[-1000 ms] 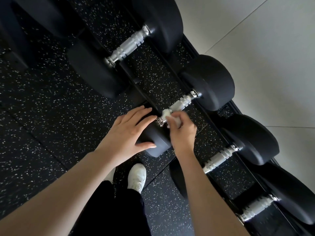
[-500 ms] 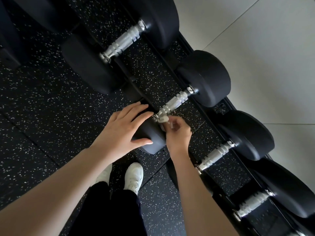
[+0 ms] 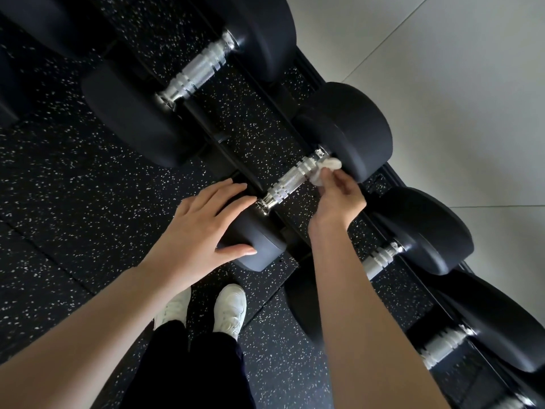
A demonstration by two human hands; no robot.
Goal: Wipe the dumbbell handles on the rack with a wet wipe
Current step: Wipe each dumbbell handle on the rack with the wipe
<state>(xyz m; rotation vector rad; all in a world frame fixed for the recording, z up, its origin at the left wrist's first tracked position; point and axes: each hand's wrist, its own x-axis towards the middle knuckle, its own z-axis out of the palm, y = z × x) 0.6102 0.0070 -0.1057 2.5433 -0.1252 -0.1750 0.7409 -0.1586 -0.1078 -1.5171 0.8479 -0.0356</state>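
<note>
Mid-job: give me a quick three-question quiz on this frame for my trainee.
1. Multiple choice: the right hand holds the wet wipe against which part of the dumbbell handle? A) the end by the far head B) the middle C) the end nearest the person
2. True or false: the left hand grips the dumbbell handle.
3. Fill in: the person's shoes are ___.
Key: 1 A; 2 false, it rests on the near head; 3 white.
</note>
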